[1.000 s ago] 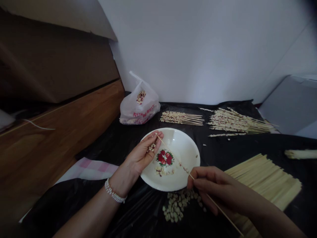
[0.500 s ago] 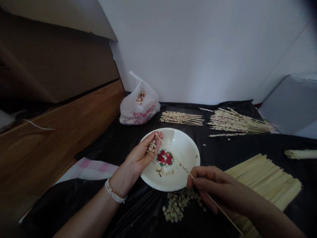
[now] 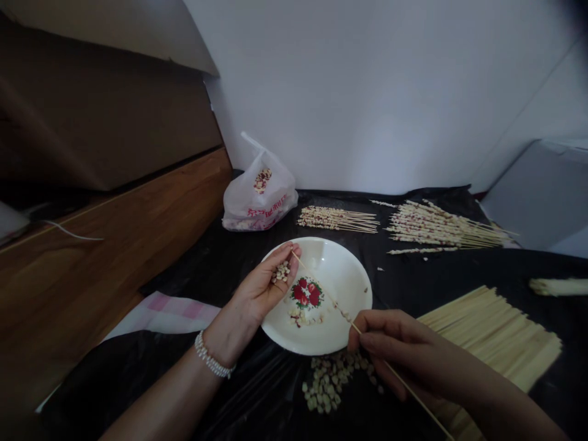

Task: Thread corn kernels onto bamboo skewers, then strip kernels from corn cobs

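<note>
Pinching with right hand (image 3: 395, 340), at lower right of the frame, a thin skewer (image 3: 349, 320) slanting over the white bowl (image 3: 344, 269) at lower centre; cupping kernels (image 3: 280, 271) in left hand (image 3: 261, 294), left of centre, with fingertips pressed at skewer's tip.

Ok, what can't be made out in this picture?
All in the head view:
Stick: its near end is lost at the bottom edge.
Its tip, at the left hand: too small to tell whether it pierces anything.
Bag: its plastic veils much of the contents.
Loose sticks: partly hidden behind the right arm.
Pale thing: cut off by the right edge.
</note>
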The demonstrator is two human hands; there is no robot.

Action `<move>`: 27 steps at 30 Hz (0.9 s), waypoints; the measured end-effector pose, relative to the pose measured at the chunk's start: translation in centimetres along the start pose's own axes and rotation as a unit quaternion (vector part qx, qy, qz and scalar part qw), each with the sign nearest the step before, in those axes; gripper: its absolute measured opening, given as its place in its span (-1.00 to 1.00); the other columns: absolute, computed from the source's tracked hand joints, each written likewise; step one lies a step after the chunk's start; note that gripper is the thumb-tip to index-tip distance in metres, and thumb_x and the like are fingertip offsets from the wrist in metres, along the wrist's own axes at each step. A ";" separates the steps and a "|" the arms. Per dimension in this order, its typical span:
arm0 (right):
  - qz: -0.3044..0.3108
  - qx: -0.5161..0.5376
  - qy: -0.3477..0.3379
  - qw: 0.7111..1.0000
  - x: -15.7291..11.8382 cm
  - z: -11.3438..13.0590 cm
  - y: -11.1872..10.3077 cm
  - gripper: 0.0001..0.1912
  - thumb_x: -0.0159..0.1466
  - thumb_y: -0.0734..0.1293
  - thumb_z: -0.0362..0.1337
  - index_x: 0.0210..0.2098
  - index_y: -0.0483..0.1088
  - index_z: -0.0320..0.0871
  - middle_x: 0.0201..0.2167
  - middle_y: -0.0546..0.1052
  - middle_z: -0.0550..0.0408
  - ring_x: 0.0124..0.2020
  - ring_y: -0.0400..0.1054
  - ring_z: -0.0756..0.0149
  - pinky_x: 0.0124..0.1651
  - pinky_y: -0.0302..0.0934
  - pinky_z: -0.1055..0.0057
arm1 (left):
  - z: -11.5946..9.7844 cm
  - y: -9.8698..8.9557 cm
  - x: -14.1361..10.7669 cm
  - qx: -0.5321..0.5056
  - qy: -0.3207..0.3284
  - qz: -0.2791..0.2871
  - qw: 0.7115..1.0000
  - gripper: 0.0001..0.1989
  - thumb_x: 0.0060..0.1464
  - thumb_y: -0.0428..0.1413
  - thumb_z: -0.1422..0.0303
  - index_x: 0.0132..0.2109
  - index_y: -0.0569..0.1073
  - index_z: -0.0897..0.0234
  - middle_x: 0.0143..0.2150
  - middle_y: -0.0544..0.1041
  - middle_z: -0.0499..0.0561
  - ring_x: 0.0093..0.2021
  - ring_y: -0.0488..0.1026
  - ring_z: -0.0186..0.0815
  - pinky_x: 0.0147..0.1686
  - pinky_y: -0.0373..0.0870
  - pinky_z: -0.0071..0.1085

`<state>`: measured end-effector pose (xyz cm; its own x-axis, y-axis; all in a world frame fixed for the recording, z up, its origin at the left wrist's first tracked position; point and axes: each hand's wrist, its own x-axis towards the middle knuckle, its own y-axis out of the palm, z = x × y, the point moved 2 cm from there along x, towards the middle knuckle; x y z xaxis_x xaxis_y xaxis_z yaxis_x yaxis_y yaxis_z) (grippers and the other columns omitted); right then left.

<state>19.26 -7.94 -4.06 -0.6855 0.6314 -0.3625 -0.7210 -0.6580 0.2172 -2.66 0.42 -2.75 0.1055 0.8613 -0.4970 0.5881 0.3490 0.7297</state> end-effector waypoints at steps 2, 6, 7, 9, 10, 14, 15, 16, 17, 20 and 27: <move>-0.004 -0.018 0.006 1.000 0.0 0.4 0.1 -0.67 0.32 0.24 0.01 -0.20 0.36 -0.14 -0.73 0.34 0.33 -0.82 -0.07 0.62 -0.78 -0.24 0.64 | 0.1 0.0 0.0 0.008 0.006 -0.005 1.000 -0.82 0.10 0.09 0.65 -0.17 0.51 0.42 -0.18 0.55 0.11 -0.25 0.55 -0.38 -0.29 0.53 -0.56; -0.034 -0.066 0.000 0.997 0.1 1.0 0.2 -0.64 0.32 0.23 0.03 -0.24 0.36 -0.16 -0.74 0.30 0.33 -0.78 -0.04 0.61 -0.75 -0.19 0.66 | 0.2 0.1 0.0 0.006 -0.001 -0.002 1.000 -0.87 0.13 0.10 0.60 -0.17 0.50 0.44 -0.19 0.54 0.10 -0.28 0.53 -0.40 -0.31 0.53 -0.57; -0.039 -0.073 0.000 0.997 0.1 1.1 0.3 -0.64 0.32 0.23 0.03 -0.25 0.36 -0.16 -0.74 0.29 0.33 -0.78 -0.03 0.61 -0.75 -0.18 0.66 | 0.2 0.1 0.0 0.005 0.000 -0.002 1.000 -0.87 0.14 0.10 0.60 -0.17 0.50 0.44 -0.20 0.54 0.10 -0.29 0.53 -0.40 -0.31 0.53 -0.57; -0.042 -0.080 0.004 0.996 0.1 1.1 0.4 -0.63 0.33 0.21 0.04 -0.25 0.35 -0.16 -0.74 0.28 0.33 -0.78 -0.04 0.61 -0.75 -0.17 0.66 | 0.2 0.1 -0.1 0.006 0.000 -0.003 1.000 -0.87 0.14 0.10 0.59 -0.17 0.50 0.44 -0.21 0.54 0.10 -0.30 0.53 -0.40 -0.32 0.52 -0.56; -0.043 -0.082 0.005 0.996 0.1 1.1 0.4 -0.63 0.33 0.21 0.04 -0.25 0.35 -0.16 -0.74 0.27 0.33 -0.78 -0.05 0.61 -0.75 -0.17 0.66 | 0.2 0.1 -0.1 0.006 -0.001 -0.004 1.000 -0.87 0.14 0.10 0.59 -0.17 0.50 0.43 -0.22 0.55 0.10 -0.30 0.53 -0.40 -0.32 0.52 -0.56; -0.052 -0.096 -0.001 0.994 0.1 1.0 0.4 -0.60 0.32 0.21 0.07 -0.25 0.35 -0.17 -0.74 0.27 0.32 -0.75 -0.02 0.59 -0.73 -0.15 0.65 | 0.2 0.1 -0.2 0.004 -0.006 -0.004 1.000 -0.82 0.16 0.08 0.59 -0.12 0.51 0.37 -0.23 0.57 0.09 -0.29 0.54 -0.40 -0.32 0.52 -0.56; -0.054 -0.100 -0.002 0.994 0.2 1.0 0.4 -0.59 0.32 0.20 0.08 -0.26 0.35 -0.17 -0.74 0.27 0.31 -0.75 -0.01 0.59 -0.73 -0.15 0.64 | 0.3 0.1 -0.1 0.002 -0.008 -0.004 1.000 -0.80 0.15 0.08 0.59 -0.09 0.50 0.36 -0.24 0.57 0.09 -0.30 0.54 -0.40 -0.32 0.52 -0.55; -0.055 -0.103 -0.004 0.993 0.2 1.0 0.4 -0.59 0.32 0.20 0.08 -0.26 0.34 -0.17 -0.73 0.27 0.31 -0.75 0.00 0.58 -0.72 -0.15 0.63 | 0.3 0.1 -0.1 0.000 -0.012 -0.003 1.000 -0.78 0.15 0.09 0.59 -0.07 0.50 0.35 -0.24 0.57 0.08 -0.30 0.55 -0.39 -0.32 0.52 -0.55; -0.055 -0.106 -0.006 0.993 0.2 0.9 0.4 -0.60 0.32 0.20 0.08 -0.26 0.34 -0.16 -0.73 0.28 0.31 -0.74 0.01 0.57 -0.71 -0.15 0.62 | 0.3 0.1 -0.1 -0.002 -0.016 -0.001 1.000 -0.76 0.14 0.10 0.59 -0.06 0.50 0.35 -0.24 0.58 0.08 -0.30 0.55 -0.39 -0.32 0.52 -0.55; -0.058 -0.119 -0.015 0.991 0.3 1.0 0.5 -0.60 0.33 0.19 0.07 -0.27 0.34 -0.16 -0.72 0.28 0.30 -0.73 0.04 0.56 -0.68 -0.13 0.60 | 0.4 0.1 -0.1 -0.006 -0.029 0.001 1.000 -0.74 0.13 0.11 0.60 -0.03 0.49 0.35 -0.26 0.59 0.08 -0.33 0.55 -0.39 -0.33 0.52 -0.55; -0.065 -0.127 -0.027 0.989 0.3 1.4 0.6 -0.62 0.35 0.18 0.04 -0.26 0.34 -0.18 -0.73 0.24 0.32 -0.70 0.01 0.56 -0.65 -0.15 0.60 | 0.4 0.4 -0.3 -0.023 -0.036 -0.007 0.999 -0.73 0.17 0.07 0.56 0.02 0.46 0.35 -0.29 0.58 0.05 -0.35 0.55 -0.40 -0.35 0.50 -0.54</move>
<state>18.52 -7.61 -2.79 -0.5978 0.7342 -0.3218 -0.7597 -0.6470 -0.0648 -2.12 0.14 -2.45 0.1555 0.8285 -0.5379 0.5528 0.3783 0.7425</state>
